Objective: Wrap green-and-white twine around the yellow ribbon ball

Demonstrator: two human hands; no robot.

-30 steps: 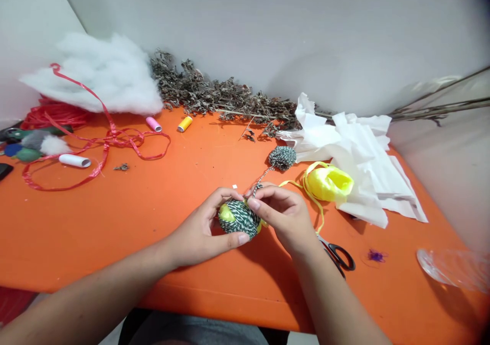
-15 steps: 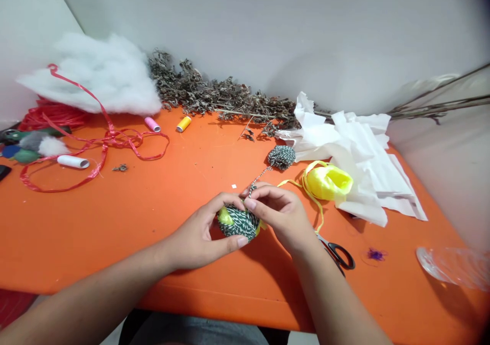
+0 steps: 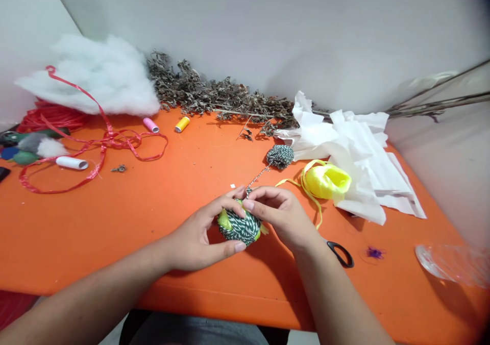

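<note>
Two hands are closed on a green-and-white twine-wrapped ball (image 3: 239, 227) held just off the front edge of the orange table (image 3: 115, 222). The left hand (image 3: 195, 232) cups it from the side, and the right hand (image 3: 283, 215) pinches its top, where a strand (image 3: 258, 176) runs to a smaller twine ball (image 3: 280, 156). A yellow ribbon bundle (image 3: 327, 180) and crumpled white tissue (image 3: 363, 166) lie toward the right edge, and dried leaves (image 3: 214, 95) line the back edge. The right forearm now hides the scissors (image 3: 340, 253), except for one black handle loop. More yellow shows on the ball than half a second ago.
</note>
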